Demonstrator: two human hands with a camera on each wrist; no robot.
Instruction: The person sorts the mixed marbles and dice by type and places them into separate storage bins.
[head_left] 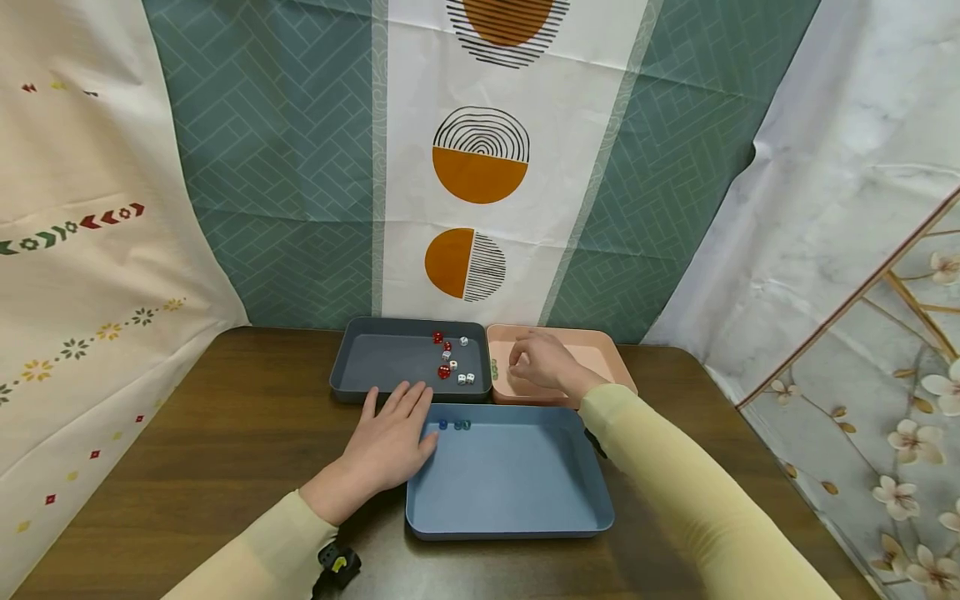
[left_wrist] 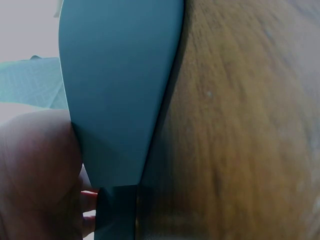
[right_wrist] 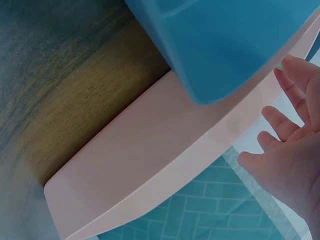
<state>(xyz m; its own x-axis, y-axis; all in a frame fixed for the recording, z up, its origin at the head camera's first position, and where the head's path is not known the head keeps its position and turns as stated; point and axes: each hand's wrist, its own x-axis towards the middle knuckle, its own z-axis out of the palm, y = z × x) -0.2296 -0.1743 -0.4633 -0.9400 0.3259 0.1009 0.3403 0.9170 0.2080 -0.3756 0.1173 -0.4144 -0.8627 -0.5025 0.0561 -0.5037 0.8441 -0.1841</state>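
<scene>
My right hand (head_left: 542,360) is over the pink tray (head_left: 600,354), its thumb and index finger pinched together. In the right wrist view, a small green die (right_wrist: 279,65) shows at the fingertips of the right hand (right_wrist: 295,120), its other fingers spread. Along the pink tray's left wall lie green translucent dice (head_left: 494,369). My left hand (head_left: 386,442) lies with fingers spread across the near rim of the dark grey tray (head_left: 382,358), its thumb at the left rim of the blue tray (head_left: 517,483). Nothing shows in its grasp.
Several red dice (head_left: 444,372) and white dice (head_left: 466,379) lie in the right half of the dark grey tray. Blue and teal dice (head_left: 458,425) line the blue tray's far left corner. The trays adjoin on a wooden table (head_left: 247,433), with a patterned curtain (head_left: 285,167) behind.
</scene>
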